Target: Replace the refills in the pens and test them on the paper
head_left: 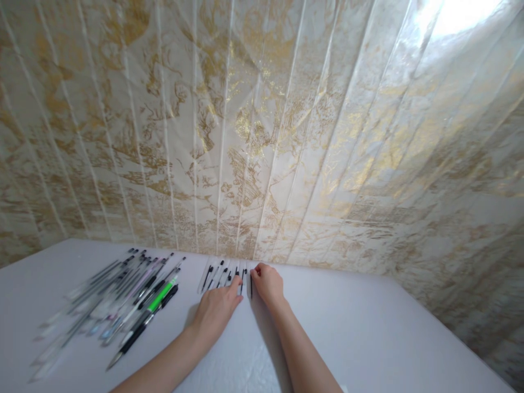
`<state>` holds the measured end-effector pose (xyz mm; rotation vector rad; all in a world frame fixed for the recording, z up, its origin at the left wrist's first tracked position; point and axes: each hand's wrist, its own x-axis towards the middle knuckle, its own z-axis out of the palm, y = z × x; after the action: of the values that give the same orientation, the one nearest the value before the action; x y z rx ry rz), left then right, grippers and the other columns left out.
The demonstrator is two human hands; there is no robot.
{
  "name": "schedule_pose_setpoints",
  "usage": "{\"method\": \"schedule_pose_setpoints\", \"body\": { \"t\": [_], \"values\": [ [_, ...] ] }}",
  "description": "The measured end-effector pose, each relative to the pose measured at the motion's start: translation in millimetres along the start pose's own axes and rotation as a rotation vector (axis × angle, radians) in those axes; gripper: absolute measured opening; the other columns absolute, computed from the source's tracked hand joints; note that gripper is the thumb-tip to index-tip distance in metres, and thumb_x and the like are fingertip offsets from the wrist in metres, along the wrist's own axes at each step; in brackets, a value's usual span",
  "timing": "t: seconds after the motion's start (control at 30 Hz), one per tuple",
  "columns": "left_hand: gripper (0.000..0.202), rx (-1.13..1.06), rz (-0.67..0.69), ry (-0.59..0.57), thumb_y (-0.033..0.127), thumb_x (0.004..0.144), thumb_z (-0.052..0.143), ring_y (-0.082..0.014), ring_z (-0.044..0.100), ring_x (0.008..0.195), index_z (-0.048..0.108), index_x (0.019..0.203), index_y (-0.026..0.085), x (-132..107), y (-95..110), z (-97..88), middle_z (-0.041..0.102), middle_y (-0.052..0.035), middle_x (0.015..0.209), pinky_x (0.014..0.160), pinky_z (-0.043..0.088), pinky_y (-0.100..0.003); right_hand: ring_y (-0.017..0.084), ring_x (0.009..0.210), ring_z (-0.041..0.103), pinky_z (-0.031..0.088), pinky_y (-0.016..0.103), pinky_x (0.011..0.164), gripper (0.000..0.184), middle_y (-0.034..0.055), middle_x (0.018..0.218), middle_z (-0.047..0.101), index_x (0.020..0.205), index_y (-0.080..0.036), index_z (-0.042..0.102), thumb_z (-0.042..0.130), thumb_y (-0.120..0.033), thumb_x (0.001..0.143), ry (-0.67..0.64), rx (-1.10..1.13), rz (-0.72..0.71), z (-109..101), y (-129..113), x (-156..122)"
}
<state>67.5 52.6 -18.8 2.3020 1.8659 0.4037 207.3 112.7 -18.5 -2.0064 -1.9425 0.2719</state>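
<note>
A row of several clear pens with black caps [216, 274] lies side by side on the white table [360, 322], close to the wall. My left hand [216, 308] rests palm down over the near ends of that row, fingers bent onto the pens. My right hand [267, 284] is at the right end of the row, its fingers curled and pinched on the last pen [250, 284]. To the left lies a loose heap of pens [123, 297], one with a green barrel [161, 296].
A wall of glossy white and gold marbled panels [262, 125] rises right behind the table. A bright glare [454, 16] shows at the upper right. The table's right edge runs diagonally toward the lower right corner.
</note>
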Motion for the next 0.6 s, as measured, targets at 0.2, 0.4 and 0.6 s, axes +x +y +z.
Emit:
{"method": "schedule_pose_setpoints", "body": {
  "t": [0.2, 0.4, 0.6],
  "values": [
    [0.031, -0.114, -0.012, 0.013, 0.03, 0.086, 0.044, -0.0281, 0.067, 0.077, 0.055, 0.114, 0.021, -5, -3, 2.3, 0.07, -0.0087, 0.078, 0.066, 0.042, -0.032, 0.021, 0.083, 0.065, 0.038, 0.026, 0.063, 0.027, 0.0097, 0.086, 0.071, 0.086, -0.018, 0.068, 0.044, -0.029, 0.086, -0.016, 0.056, 0.004, -2, 3, -1],
    [0.04, -0.986, -0.082, 0.131, 0.023, 0.071, 0.054, -0.0147, 0.054, 0.061, 0.045, 0.109, 0.019, 3, -11, 6.9, 0.052, 0.0044, 0.07, 0.059, 0.041, -0.025, 0.012, 0.075, 0.061, 0.036, 0.019, 0.062, 0.017, 0.0017, 0.081, 0.069, 0.09, -0.02, 0.065, 0.051, -0.027, 0.084, -0.082, 0.174, -0.149, -35, -11, -8],
    [0.059, -1.61, -0.336, -0.012, 0.004, 0.05, 0.045, -0.0148, 0.06, 0.08, 0.046, 0.108, 0.016, -1, -2, -9.3, 0.061, -0.0037, 0.088, 0.073, 0.046, -0.024, 0.012, 0.074, 0.06, 0.036, 0.02, 0.061, 0.019, 0.0004, 0.085, 0.068, 0.095, -0.022, 0.065, 0.057, -0.021, 0.078, -0.181, 0.169, -0.486, -64, -41, -34]
  ]
}}
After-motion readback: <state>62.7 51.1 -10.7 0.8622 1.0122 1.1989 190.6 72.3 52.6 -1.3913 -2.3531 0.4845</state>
